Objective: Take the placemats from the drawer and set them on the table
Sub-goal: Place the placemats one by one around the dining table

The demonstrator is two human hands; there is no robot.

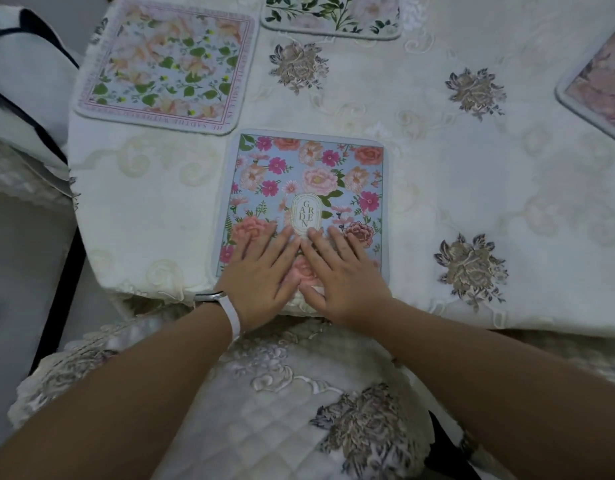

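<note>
1. While both palms lie flat on the near end of the blue floral placemat (pixel 299 168), the left hand (pixel 261 275) and the right hand (pixel 344 275) grasp nothing. Their fingers are straight and slightly spread, and the forefingers angle inward so their tips almost meet.
2. A white wristband (pixel 231 315) circles the left wrist.
3. That placemat sits at lower centre of the frame, with its near edge at the rim of the table (pixel 437 174). It looks almost square, and its sides run nearly straight up the frame.
4. Its oval label (pixel 306 211) has its long axis running up the frame, with the lettering upright to the viewer.
5. A peach-flowered placemat (pixel 164 60) lies at upper left, turned slightly. A green-leafed placemat (pixel 333 15) is cut by the top edge, and a pinkish placemat (pixel 600 84) by the right edge.
6. All lie apart on the cream embroidered cloth.
7. A quilted chair cushion (pixel 282 393) fills the bottom of the frame beneath the forearms.
</note>
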